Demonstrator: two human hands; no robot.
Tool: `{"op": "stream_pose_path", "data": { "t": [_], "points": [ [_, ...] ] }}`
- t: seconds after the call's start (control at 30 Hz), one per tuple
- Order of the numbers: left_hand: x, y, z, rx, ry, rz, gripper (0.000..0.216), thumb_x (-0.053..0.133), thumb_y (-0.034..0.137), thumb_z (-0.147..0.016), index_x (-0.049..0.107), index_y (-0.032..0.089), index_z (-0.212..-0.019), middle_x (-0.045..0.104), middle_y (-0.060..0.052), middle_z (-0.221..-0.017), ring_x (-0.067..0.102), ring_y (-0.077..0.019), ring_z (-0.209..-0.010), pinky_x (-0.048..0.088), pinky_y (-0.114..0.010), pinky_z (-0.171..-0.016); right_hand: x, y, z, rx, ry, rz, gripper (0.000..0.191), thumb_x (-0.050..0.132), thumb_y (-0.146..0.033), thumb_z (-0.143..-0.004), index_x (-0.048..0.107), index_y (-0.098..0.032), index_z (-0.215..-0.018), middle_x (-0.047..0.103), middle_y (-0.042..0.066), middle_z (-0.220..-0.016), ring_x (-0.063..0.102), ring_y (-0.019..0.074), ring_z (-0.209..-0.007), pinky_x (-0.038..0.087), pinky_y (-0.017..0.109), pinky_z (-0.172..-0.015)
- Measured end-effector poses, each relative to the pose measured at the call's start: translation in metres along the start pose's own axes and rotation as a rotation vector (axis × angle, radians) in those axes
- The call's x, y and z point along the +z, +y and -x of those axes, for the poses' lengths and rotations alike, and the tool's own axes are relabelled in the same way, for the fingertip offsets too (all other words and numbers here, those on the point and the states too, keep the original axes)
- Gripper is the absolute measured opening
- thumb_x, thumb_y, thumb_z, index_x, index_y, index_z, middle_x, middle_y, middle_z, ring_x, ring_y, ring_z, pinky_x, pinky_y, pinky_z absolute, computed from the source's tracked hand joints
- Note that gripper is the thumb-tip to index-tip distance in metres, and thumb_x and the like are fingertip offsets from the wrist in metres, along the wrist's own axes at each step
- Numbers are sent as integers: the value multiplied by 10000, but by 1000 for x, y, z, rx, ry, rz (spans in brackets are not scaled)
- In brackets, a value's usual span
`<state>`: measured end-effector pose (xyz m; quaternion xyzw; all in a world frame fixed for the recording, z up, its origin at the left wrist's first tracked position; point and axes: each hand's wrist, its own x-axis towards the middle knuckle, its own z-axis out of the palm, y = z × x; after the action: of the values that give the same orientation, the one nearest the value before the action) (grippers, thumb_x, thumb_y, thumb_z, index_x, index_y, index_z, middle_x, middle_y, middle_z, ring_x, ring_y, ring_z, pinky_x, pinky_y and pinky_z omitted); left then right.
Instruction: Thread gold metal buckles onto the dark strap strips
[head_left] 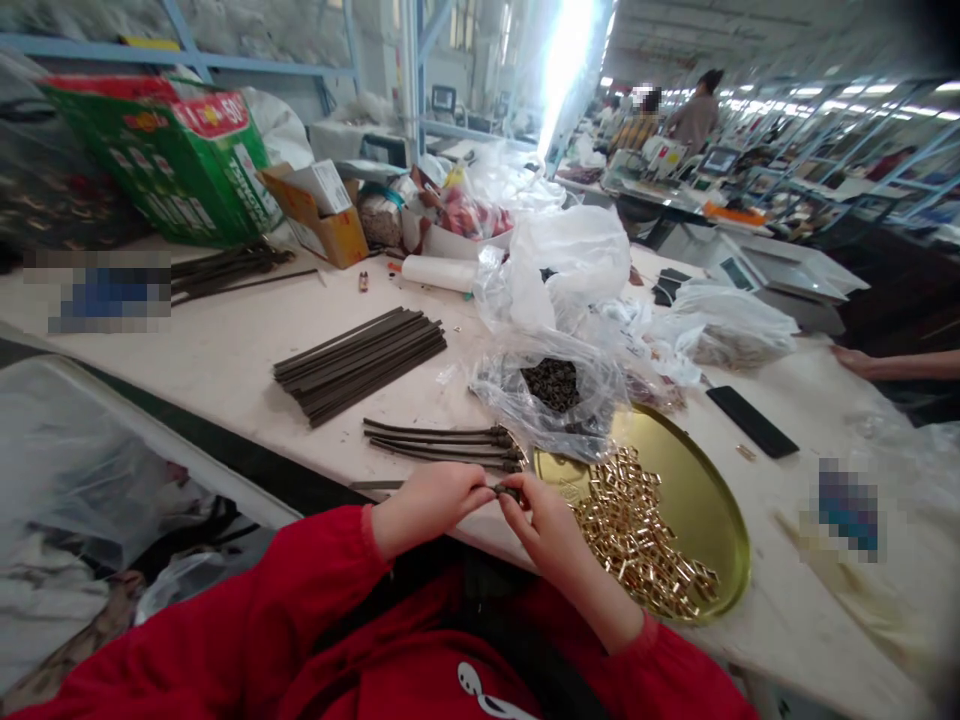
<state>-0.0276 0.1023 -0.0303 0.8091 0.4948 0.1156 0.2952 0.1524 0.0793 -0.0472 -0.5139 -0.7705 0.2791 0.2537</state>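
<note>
Crosswise at the near edge of the pale table [225,350], one narrow dark-brown strap [377,485] runs left to right, its bare tail pointing left. The left hand [435,497] hides its middle and grips it with thumb and fingers; the right hand [551,520] pinches the dark, knobbly right end, whose details are too small to tell. Just beyond lie about four slender dark straps with gold-coloured metal ends [431,442], roughly parallel to the held one, their metal ends to the right.

Near right sits one round gold-coloured tray [731,535], bearing a heap of small shiny gold-coloured metal fittings [637,530], too many to count. One clear plastic bag of small dark pieces [555,385] covers the tray's far-left rim. Farther left rests one stack of flat dark-brown strips [360,365], slanting; on the right is one flat black rectangular slab [752,420]. At the far right edge, a co-worker's hand [855,362] touches the table. Far left stands one large green-and-red printed box [157,165].
</note>
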Motion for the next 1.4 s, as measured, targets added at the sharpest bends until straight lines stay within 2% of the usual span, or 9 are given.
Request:
{"op": "stream_pose_path", "data": {
  "t": [0.1,0.23,0.47,0.67,1.0,1.13,1.23,1.33,1.4],
  "points": [
    [-5,-18,-23,36,153,-177,246,415,319,-871,605,163,-864,605,-82,-826,550,-202,-793,387,-287,-726,12,14,-40,-85,118,237,188,419,-231,-847,558,-162,-953,616,110,-901,555,236,-839,433,368,-730],
    [-13,-50,-43,32,205,-277,231,416,277,-880,610,160,-837,595,-84,-840,547,-197,-830,401,-303,-766,38,42,-66,-168,132,497,266,392,-148,-841,568,-133,-1041,593,164,-1098,536,290,-985,421,422,-818],
    [-67,-133,-74,-305,340,-549,249,347,153,-882,586,83,-881,568,-145,-886,548,-233,-856,425,-346,-741,51,58,-59,-275,195,563,359,458,-263,-842,494,-139,-1178,565,141,-1193,510,294,-1067,413,424,-884],
    [-61,-152,-90,-362,310,-641,242,344,49,-842,577,80,-897,561,-149,-931,556,-246,-899,437,-346,-727,39,48,-44,-288,219,569,350,463,-266,-846,506,-140,-1170,575,122,-1180,515,274,-1059,416,413,-887],
    [-77,-126,-91,-399,294,-724,165,451,167,-864,591,80,-861,620,-88,-856,599,-181,-781,470,-339,-699,9,1,-7,-292,232,463,310,489,-165,-813,553,-163,-1117,621,105,-1094,549,262,-1000,432,429,-879],
    [-103,-86,-70,-279,359,-738,269,328,67,-834,584,22,-902,599,-220,-878,596,-282,-818,436,-397,-684,-3,-5,13,-178,262,233,264,451,-182,-835,578,-198,-1065,633,98,-1025,565,247,-950,449,416,-835],
    [-106,-38,-38,-139,358,-706,265,343,140,-842,584,92,-939,596,-162,-917,571,-267,-890,418,-374,-754,-12,-5,17,25,278,-161,254,426,-284,-857,557,-188,-1052,630,78,-846,589,204,-775,483,356,-695],
    [-84,9,2,89,100,-229,197,420,176,-795,600,162,-876,615,-46,-835,570,-161,-775,418,-245,-701,-26,-6,13,222,328,-644,364,393,-437,-858,480,-175,-1095,549,1,-652,502,130,-521,430,262,-488],
    [-61,30,25,69,-120,142,153,449,198,-764,590,168,-815,602,1,-752,539,-128,-675,404,-209,-607,-35,-8,11,273,354,-810,318,428,-471,-838,514,-186,-949,486,-39,-577,431,95,-467,364,219,-446]
  ]
}}
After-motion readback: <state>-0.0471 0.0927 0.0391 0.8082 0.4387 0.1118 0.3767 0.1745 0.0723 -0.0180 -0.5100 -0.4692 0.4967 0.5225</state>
